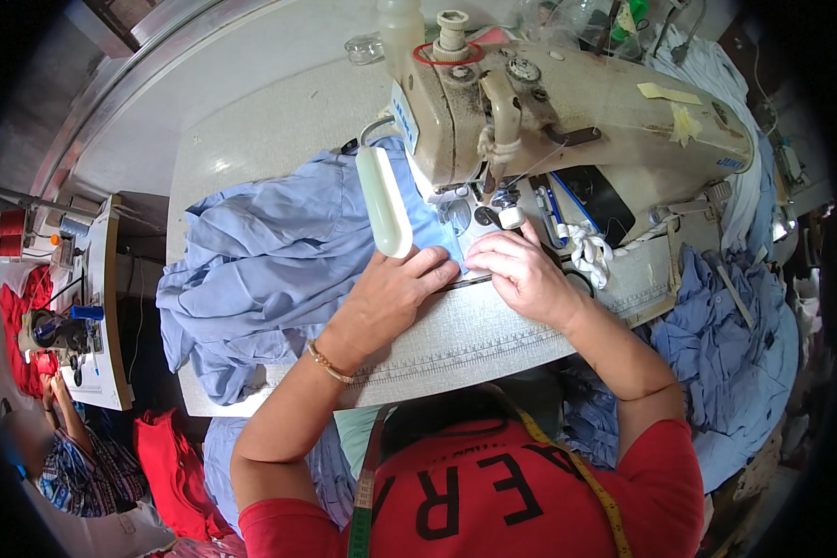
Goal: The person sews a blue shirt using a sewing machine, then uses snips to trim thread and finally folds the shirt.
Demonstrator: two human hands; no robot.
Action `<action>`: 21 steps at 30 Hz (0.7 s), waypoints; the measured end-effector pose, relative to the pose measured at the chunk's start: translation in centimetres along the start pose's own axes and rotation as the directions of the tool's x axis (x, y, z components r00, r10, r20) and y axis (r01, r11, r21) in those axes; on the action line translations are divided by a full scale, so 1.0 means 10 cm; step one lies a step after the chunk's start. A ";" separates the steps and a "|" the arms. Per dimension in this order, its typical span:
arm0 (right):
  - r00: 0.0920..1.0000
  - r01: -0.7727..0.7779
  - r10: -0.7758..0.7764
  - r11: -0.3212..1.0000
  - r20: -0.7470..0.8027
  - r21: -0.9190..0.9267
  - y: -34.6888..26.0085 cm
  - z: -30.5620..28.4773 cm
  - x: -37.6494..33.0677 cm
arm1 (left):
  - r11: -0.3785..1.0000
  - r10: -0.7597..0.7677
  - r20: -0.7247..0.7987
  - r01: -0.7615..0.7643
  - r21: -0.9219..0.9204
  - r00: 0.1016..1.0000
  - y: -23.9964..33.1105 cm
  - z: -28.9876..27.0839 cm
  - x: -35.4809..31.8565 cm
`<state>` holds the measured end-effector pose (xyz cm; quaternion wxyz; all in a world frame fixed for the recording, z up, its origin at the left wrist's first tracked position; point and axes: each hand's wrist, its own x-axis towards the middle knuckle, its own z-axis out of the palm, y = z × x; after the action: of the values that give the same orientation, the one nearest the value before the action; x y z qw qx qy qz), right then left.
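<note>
A light blue garment (270, 242) lies bunched across the left of the sewing table, one edge reaching the needle area of a beige sewing machine (586, 112). My left hand (405, 288) presses its bent fingers on the cloth, just below a pale green-and-white lamp (386, 205). Close beside it, my right hand (521, 274) has its fingers curled together at the cloth's right edge, in front of the presser foot. The fingertips of both hands are partly hidden. A beaded bracelet (328, 363) circles my left wrist.
Pens (553, 219), a white knotted cloth strip (591, 253) and a dark flat tray (600, 205) lie right of the needle. More blue garments (725, 325) pile up at the right. A ruler strip (465, 358) runs along the table's front. Another person (84, 460) works at the far left.
</note>
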<state>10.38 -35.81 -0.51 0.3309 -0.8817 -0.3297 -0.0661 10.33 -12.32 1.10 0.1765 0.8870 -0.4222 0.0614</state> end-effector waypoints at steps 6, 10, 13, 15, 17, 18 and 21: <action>0.998 0.062 -0.061 0.996 0.016 -0.064 0.01 0.00 -0.01 | 1.000 0.005 -0.010 -0.005 -0.004 1.000 -0.01 0.01 0.00; 0.995 0.093 -0.087 0.988 0.048 -0.126 0.01 -0.01 -0.01 | 1.000 0.007 -0.016 -0.007 -0.006 1.000 0.00 0.00 0.00; 0.988 0.149 -0.139 0.963 0.061 -0.224 -0.05 -0.06 0.00 | 1.000 0.005 -0.016 -0.005 -0.016 1.000 0.00 0.00 0.00; 0.981 0.194 -0.181 0.931 0.069 -0.308 -0.09 -0.08 0.01 | 1.000 0.002 -0.015 -0.003 -0.023 1.000 -0.01 0.01 -0.01; 0.976 0.219 -0.201 0.918 0.087 -0.331 -0.10 -0.08 0.02 | 0.999 -0.003 -0.013 0.002 -0.033 1.000 -0.02 0.02 -0.01; 0.973 0.230 -0.209 0.911 0.097 -0.343 -0.10 -0.08 0.01 | 0.999 -0.002 -0.015 0.002 -0.033 1.000 -0.02 0.02 -0.01; 0.969 0.246 -0.225 0.907 0.100 -0.343 -0.10 -0.08 0.00 | 0.999 -0.003 -0.018 0.002 -0.038 1.000 -0.02 0.02 -0.02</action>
<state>9.88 -35.75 0.69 0.1472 -0.8820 -0.4260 -0.1378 10.34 -12.11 0.77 0.1974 0.8834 -0.4206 0.0612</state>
